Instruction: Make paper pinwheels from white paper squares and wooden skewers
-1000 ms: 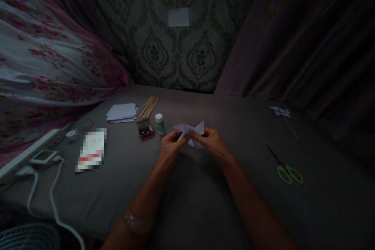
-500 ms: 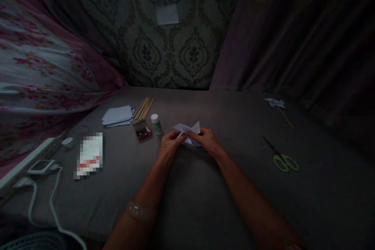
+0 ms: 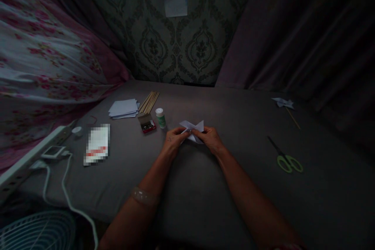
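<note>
- Both hands meet mid-table on a folded white paper [image 3: 193, 129], held just above the grey table [image 3: 205, 187].
- Left hand [image 3: 173, 143] has its fingertips pinched on the paper's left side, and right hand [image 3: 210, 140] pinches the right side, so both are closed on it.
- The paper's points stick out toward 12 o'clock past the fingers.
- At about 10 o'clock from the hands: a small white bottle [image 3: 160, 117], an open red box [image 3: 147, 124], some sticks [image 3: 149, 101] and a paper stack [image 3: 124, 108].
- Green scissors [image 3: 285, 158] lie at 3 o'clock, well apart from the hands.
- A pinwheel [image 3: 283, 103] on a stick lies out at 2 o'clock.
- At 9 o'clock there's a blurred-out packet [image 3: 97, 144], and a power strip [image 3: 32, 154] with a white cable beyond it.
</note>
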### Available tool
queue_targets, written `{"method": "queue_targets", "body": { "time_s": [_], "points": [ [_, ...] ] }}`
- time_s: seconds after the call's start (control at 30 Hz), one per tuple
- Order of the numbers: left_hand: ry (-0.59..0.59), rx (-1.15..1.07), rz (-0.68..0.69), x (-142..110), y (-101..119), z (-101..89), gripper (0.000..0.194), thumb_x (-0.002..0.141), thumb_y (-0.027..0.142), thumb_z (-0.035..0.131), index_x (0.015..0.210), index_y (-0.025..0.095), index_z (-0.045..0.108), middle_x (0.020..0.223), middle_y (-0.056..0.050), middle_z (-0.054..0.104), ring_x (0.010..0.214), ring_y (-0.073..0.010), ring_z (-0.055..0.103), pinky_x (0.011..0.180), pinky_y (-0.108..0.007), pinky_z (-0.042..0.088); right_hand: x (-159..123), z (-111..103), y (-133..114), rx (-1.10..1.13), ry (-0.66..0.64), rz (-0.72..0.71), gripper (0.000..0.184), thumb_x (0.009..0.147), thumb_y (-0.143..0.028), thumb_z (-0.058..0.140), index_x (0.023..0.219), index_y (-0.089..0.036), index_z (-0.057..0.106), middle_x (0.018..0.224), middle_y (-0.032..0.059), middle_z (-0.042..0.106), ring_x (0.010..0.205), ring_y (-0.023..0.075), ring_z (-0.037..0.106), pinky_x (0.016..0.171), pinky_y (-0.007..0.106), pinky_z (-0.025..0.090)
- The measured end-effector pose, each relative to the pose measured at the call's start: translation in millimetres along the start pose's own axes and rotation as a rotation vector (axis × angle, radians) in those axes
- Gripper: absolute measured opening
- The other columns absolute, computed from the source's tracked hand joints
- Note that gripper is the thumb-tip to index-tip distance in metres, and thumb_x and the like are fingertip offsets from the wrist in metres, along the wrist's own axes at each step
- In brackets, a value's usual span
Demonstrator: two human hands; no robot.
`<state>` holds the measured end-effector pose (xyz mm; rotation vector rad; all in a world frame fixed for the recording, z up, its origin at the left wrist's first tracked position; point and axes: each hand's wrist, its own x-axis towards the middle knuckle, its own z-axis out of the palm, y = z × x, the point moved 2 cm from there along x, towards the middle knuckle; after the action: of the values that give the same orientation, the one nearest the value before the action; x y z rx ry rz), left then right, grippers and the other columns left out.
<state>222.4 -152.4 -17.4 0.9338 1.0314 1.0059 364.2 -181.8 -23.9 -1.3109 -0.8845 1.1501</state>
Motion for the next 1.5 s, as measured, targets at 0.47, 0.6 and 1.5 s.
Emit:
{"method": "queue_targets", "body": {
  "time_s": [0.47,0.6,1.5],
  "points": [
    [0.001,0.020,0.005,1.9,-2.7,-1.5,0.027,0.045,0.028,0.083,0.066,0.014,0.072,0.065,-0.004,0.068,0.059,-0.0145,0.059,0.063,-0.027,0.046,-1.4,1.7,1.0,0.008,0.015,-0.010,0.043,0.050,-0.048,0.079,0.075,-0.013,0.074,0.068,0.0050,0.070,0.059,0.0152,0.060,0.059,0.028,0.044],
    [-0.003,0.017,-0.006,2.0,-3.0,-1.8,0.027,0.046,0.028,0.083,0.066,0.014,0.072,0.065,-0.004,0.068,0.059,-0.0144,0.059,0.063,-0.027,0.045,-2.6,2.4,-0.5,-0.019,0.030,-0.014,0.043,0.050,-0.050,0.078,0.074,-0.013,0.074,0.069,0.0053,0.070,0.059,0.0155,0.060,0.059,0.028,0.044],
    [-0.011,0.000,0.006,3.6,-4.1,-3.0,0.026,0.046,0.028,0.082,0.066,0.014,0.072,0.064,-0.003,0.068,0.058,-0.0141,0.059,0.061,-0.026,0.046,-1.1,4.0,2.5,-0.026,0.046,-0.022,0.040,0.052,-0.048,0.077,0.072,-0.013,0.073,0.064,0.0039,0.068,0.057,0.0146,0.058,0.057,0.027,0.043]
  ]
}}
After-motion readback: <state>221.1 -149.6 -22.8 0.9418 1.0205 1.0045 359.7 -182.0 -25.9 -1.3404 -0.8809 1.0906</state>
